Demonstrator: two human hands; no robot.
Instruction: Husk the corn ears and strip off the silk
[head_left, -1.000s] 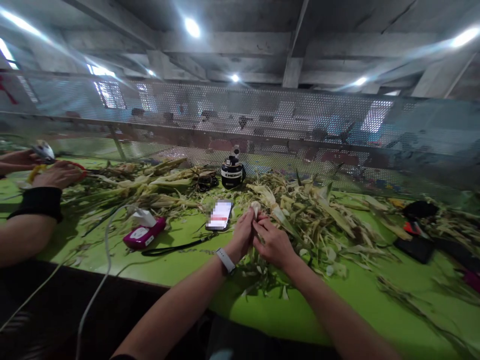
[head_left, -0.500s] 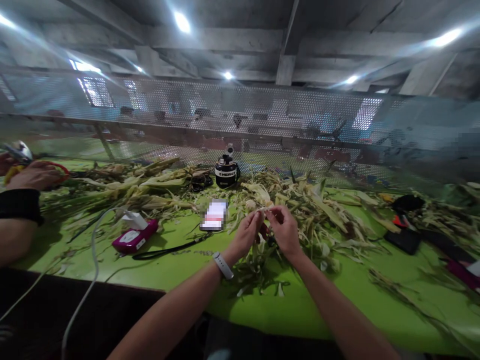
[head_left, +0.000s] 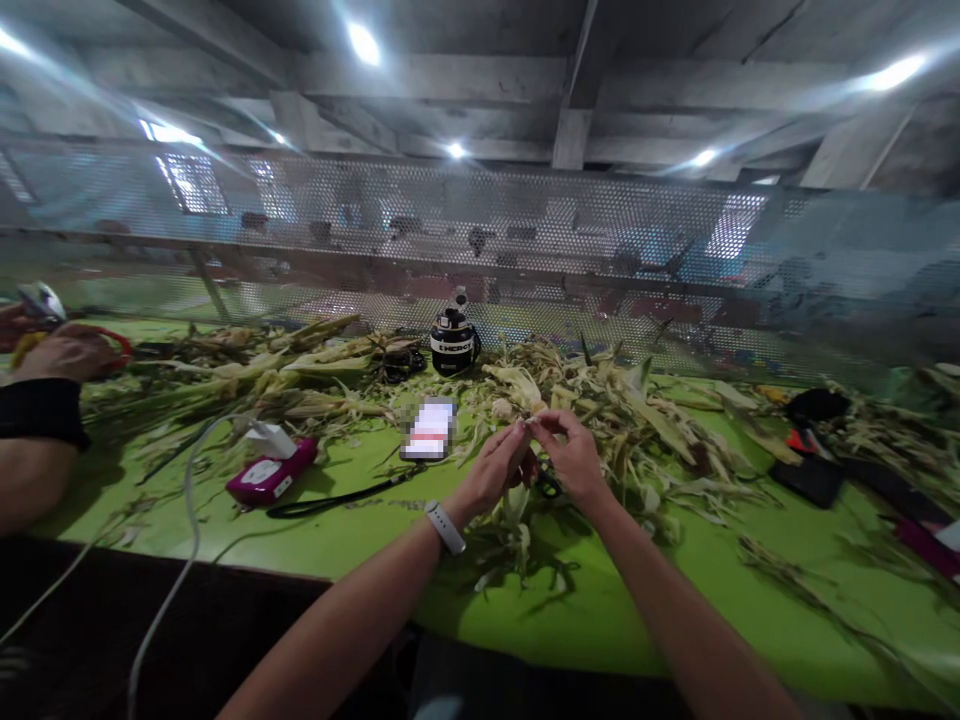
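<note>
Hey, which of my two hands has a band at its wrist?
Your left hand: a pale grey strap circles its wrist; the right hand has a bare wrist.

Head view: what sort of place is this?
Likely a workshop: a long green worktable strewn with dry-looking husks, a perforated screen along its far side, and bare concrete beams overhead.

Pinched piece (head_left: 529, 421) too small to tell, phone screen (head_left: 433, 428) blurred, co-worker's arm (head_left: 34, 482) cropped
</note>
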